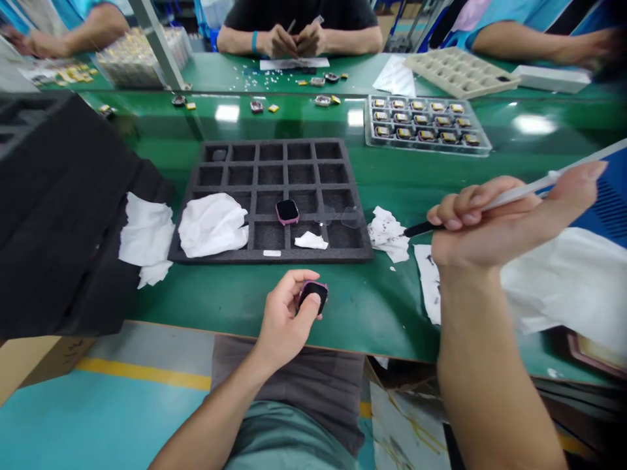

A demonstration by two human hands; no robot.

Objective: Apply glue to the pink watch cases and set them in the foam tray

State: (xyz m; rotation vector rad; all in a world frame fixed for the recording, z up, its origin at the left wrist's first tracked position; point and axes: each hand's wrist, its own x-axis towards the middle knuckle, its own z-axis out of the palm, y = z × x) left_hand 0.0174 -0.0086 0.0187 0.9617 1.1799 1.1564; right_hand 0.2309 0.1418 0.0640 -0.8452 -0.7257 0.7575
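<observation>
My left hand (287, 316) grips a small smartwatch case (313, 297) with a pink-purple frame and black face, thumb across its face. My right hand (499, 215) is closed around a slim tool (526, 189) with a pale shaft and dark end; its exact kind is unclear. The dark end points at a crumpled tissue (389, 234) with black specks, seemingly touching its edge. In front of me lies a black foam tray (274, 256) with square compartments. A similar watch case (287, 211) rests on its dividers, beside a crumpled white cloth (213, 225) and a tissue scrap (311, 241).
Stacked black foam trays (63, 215) stand at the left. A clear tray (426, 145) of watch parts sits at the back right, white cloth (573, 277) at the right. Across the bench, a person's hands (296, 40) are at work; other people sit at both sides.
</observation>
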